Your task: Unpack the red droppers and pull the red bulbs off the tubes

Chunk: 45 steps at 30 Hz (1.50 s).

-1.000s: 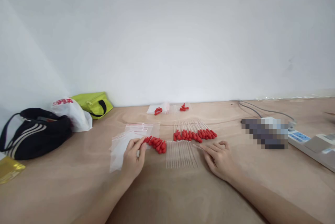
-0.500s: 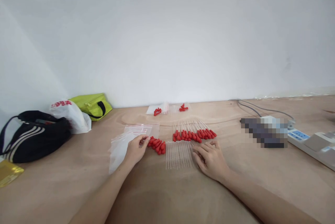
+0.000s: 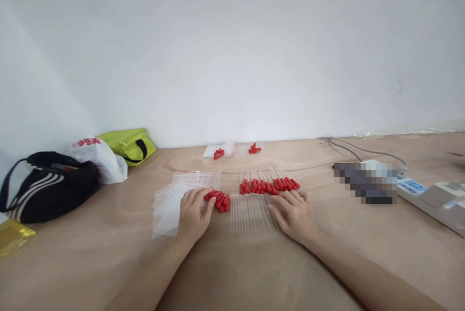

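My left hand (image 3: 194, 216) rests at the left edge of a small pile of red rubber bulbs (image 3: 220, 201), fingers stretched and the thumb apart. Its fingertips meet the bulbs, and no bulb shows gripped. To the right of the pile, a row of bare glass dropper tubes (image 3: 250, 213) lies side by side. My right hand (image 3: 293, 215) lies palm down at the right end of that row, fingers apart, some tips hidden. Behind the tubes is a fan of glass droppers (image 3: 269, 186) with red bulbs towards me. Clear zip bags (image 3: 169, 211) lie partly behind my left hand.
Near the wall sit more bagged red bulbs (image 3: 218, 153) and another small red group (image 3: 255, 148). At left stand a black bag (image 3: 54, 190), a white plastic bag (image 3: 109, 165) and a lime bag (image 3: 127, 141). A power strip (image 3: 414, 186) with grey cables lies right, beside a blurred-out object.
My left hand has turned from bent, gathered fingers to a flatter, spread pose beside the bulbs. My right hand has shifted slightly to the right along the tubes' end.
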Each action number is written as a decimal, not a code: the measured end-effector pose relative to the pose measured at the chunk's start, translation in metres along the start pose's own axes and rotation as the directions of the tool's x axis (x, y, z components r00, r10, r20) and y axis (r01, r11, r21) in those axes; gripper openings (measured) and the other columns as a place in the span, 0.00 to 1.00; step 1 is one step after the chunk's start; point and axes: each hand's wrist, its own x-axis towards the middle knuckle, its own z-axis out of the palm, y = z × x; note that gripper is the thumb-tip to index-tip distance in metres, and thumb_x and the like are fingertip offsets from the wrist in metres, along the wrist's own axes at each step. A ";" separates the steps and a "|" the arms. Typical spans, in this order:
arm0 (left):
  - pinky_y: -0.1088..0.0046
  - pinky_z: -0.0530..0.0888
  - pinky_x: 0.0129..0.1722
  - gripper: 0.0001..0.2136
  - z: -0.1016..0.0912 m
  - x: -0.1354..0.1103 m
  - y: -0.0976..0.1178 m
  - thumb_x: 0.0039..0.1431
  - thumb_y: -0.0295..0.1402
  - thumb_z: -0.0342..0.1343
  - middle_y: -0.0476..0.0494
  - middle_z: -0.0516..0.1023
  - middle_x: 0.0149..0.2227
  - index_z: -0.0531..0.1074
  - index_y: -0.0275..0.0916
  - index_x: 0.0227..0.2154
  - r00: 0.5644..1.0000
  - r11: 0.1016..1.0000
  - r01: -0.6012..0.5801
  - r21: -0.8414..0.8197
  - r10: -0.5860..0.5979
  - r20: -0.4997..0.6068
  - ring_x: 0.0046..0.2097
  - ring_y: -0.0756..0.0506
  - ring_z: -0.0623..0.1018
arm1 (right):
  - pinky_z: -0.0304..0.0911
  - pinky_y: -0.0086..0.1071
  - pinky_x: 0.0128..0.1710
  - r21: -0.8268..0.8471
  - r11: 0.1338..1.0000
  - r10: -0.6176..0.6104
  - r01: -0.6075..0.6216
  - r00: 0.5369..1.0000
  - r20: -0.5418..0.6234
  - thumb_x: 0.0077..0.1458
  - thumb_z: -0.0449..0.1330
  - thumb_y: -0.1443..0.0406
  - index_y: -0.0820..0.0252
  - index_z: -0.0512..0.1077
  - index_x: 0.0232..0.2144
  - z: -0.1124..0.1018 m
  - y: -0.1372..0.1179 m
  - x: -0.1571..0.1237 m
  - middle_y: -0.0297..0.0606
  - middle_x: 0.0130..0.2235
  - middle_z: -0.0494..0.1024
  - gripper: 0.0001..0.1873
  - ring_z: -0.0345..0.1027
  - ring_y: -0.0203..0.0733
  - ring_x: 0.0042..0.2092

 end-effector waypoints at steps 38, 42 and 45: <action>0.68 0.66 0.34 0.10 0.006 -0.004 0.055 0.58 0.33 0.47 0.45 0.75 0.27 0.73 0.38 0.36 0.964 0.952 -0.103 -0.288 0.166 0.206 0.32 0.46 0.68 | 0.47 0.40 0.48 0.059 0.966 -0.229 0.251 0.939 -0.257 0.49 0.58 0.62 0.55 0.70 0.39 -0.009 -0.027 0.004 0.36 0.36 0.74 0.12 0.63 0.39 0.41; 0.69 0.63 0.32 0.09 0.012 -0.006 0.053 0.59 0.32 0.47 0.47 0.74 0.26 0.72 0.38 0.36 0.937 0.933 -0.287 -0.219 0.321 0.138 0.30 0.47 0.67 | 0.38 0.44 0.53 0.072 0.967 -0.235 0.244 0.965 -0.116 0.51 0.56 0.60 0.55 0.68 0.43 -0.002 -0.021 0.004 0.34 0.37 0.75 0.15 0.62 0.41 0.45; 0.70 0.62 0.31 0.09 0.016 -0.008 0.058 0.59 0.32 0.47 0.48 0.74 0.26 0.72 0.39 0.35 0.918 0.912 -0.358 -0.199 0.383 0.102 0.31 0.47 0.66 | 0.36 0.44 0.53 0.085 0.963 -0.247 0.254 0.965 -0.084 0.53 0.55 0.62 0.54 0.70 0.39 0.006 -0.022 0.003 0.31 0.30 0.75 0.10 0.63 0.38 0.41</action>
